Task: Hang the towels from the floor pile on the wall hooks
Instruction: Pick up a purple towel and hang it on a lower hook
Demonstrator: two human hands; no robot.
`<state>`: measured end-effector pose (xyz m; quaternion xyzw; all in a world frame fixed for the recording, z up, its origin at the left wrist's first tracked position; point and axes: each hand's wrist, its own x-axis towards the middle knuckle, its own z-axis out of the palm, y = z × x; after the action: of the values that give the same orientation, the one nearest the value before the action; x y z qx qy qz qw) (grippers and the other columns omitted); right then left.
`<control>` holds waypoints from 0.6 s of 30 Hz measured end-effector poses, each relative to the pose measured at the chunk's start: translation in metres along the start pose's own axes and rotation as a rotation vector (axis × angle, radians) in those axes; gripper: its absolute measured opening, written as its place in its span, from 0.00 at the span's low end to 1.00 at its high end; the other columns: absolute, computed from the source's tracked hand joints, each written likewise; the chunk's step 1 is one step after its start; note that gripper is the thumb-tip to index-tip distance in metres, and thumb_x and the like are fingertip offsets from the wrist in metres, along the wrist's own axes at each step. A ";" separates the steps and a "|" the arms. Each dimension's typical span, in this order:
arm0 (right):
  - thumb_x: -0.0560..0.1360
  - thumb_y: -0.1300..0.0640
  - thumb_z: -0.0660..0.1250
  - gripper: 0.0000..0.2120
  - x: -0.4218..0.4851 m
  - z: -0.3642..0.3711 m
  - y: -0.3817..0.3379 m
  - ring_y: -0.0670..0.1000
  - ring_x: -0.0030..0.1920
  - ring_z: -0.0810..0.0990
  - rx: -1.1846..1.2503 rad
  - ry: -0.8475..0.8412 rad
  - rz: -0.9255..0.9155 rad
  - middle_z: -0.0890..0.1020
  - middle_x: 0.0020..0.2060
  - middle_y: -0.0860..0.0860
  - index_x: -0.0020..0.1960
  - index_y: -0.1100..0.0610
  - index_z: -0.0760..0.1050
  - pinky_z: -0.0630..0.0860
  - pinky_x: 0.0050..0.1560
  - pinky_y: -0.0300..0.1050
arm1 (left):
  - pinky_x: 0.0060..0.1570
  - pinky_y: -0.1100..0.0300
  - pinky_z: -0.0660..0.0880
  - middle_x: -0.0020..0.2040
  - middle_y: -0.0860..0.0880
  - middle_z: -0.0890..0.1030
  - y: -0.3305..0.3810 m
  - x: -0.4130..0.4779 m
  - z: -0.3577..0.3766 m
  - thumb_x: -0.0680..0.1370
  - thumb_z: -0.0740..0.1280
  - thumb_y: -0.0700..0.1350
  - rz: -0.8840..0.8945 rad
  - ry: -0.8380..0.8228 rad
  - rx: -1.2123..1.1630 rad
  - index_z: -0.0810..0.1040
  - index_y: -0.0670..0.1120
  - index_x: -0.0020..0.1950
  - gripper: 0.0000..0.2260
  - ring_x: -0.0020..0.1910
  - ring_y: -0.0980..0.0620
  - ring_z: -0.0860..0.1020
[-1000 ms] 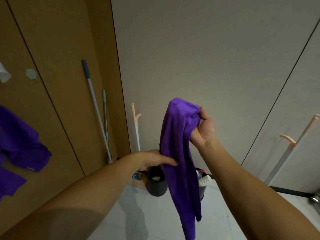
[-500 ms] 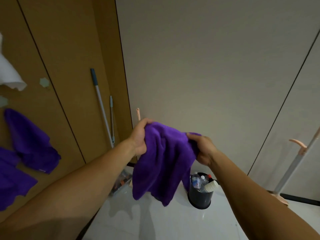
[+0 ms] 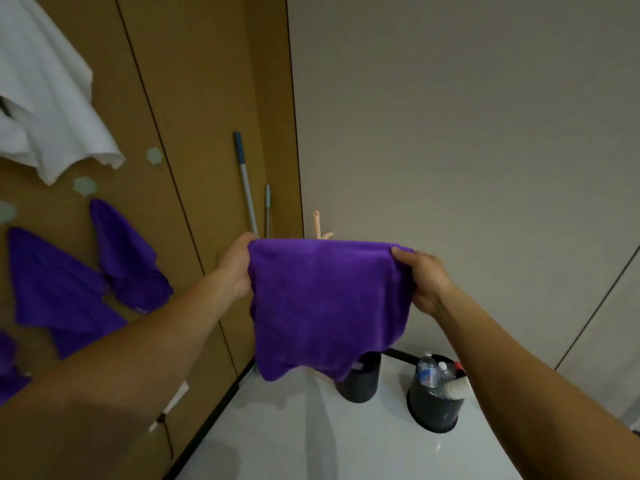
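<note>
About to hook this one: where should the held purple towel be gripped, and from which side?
Grip the top edge of the purple towel, at its two upper corners, coming in from the near side as the left hand and right hand do. It hangs flat between them, leaving the taut hem free for a pale wall hook to the left.

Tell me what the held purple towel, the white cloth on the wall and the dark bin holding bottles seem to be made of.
The purple towel: likely microfibre, matte and fuzzy, draping softly. The white cloth: seemingly thin woven cotton, smooth, with crisp folds and a hemmed edge. The dark bin: probably plastic, smooth and fairly matte.
</note>
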<state>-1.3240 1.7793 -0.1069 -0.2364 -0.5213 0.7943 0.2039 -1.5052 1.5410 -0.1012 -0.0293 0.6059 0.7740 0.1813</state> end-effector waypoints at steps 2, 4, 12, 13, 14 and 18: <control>0.76 0.62 0.67 0.03 0.007 0.006 0.000 0.51 0.32 0.81 0.063 0.041 0.003 0.83 0.34 0.55 0.45 0.60 0.79 0.80 0.34 0.43 | 0.27 0.61 0.74 0.39 0.45 0.80 0.000 0.006 -0.019 0.75 0.67 0.46 -0.003 0.050 0.053 0.79 0.45 0.42 0.05 0.33 0.49 0.77; 0.78 0.58 0.65 0.07 0.011 0.013 0.007 0.52 0.36 0.81 0.104 0.019 0.050 0.83 0.37 0.56 0.46 0.62 0.78 0.79 0.40 0.46 | 0.30 0.60 0.76 0.37 0.46 0.80 -0.001 0.009 -0.035 0.75 0.68 0.44 -0.045 0.026 0.131 0.79 0.45 0.42 0.04 0.33 0.50 0.78; 0.74 0.66 0.66 0.05 0.052 0.052 0.027 0.53 0.39 0.76 0.133 0.097 -0.024 0.78 0.37 0.59 0.39 0.62 0.76 0.75 0.42 0.48 | 0.16 0.69 0.61 0.28 0.49 0.73 0.002 0.038 -0.095 0.76 0.66 0.42 -0.003 0.297 0.240 0.74 0.45 0.36 0.08 0.21 0.55 0.70; 0.73 0.68 0.66 0.07 0.059 0.055 0.029 0.53 0.38 0.74 0.101 0.098 -0.047 0.76 0.36 0.57 0.38 0.60 0.75 0.74 0.40 0.47 | 0.16 0.69 0.60 0.28 0.49 0.74 0.003 0.044 -0.099 0.76 0.66 0.42 0.003 0.288 0.238 0.75 0.45 0.36 0.08 0.20 0.56 0.69; 0.72 0.70 0.66 0.08 0.065 0.059 0.029 0.52 0.37 0.74 0.089 0.080 -0.047 0.76 0.35 0.56 0.39 0.59 0.75 0.74 0.39 0.45 | 0.16 0.69 0.60 0.28 0.50 0.75 0.005 0.050 -0.102 0.76 0.66 0.41 0.015 0.278 0.224 0.76 0.46 0.36 0.08 0.21 0.56 0.70; 0.70 0.75 0.59 0.26 0.093 0.073 0.030 0.53 0.42 0.76 0.028 0.006 -0.021 0.77 0.47 0.58 0.63 0.55 0.72 0.76 0.44 0.46 | 0.17 0.69 0.61 0.36 0.51 0.78 0.017 0.075 -0.111 0.76 0.66 0.38 0.085 0.292 0.192 0.80 0.49 0.44 0.06 0.29 0.56 0.71</control>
<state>-1.4446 1.7677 -0.1245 -0.2305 -0.5117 0.7987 0.2172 -1.5998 1.4502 -0.1342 -0.0983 0.6976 0.7071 0.0602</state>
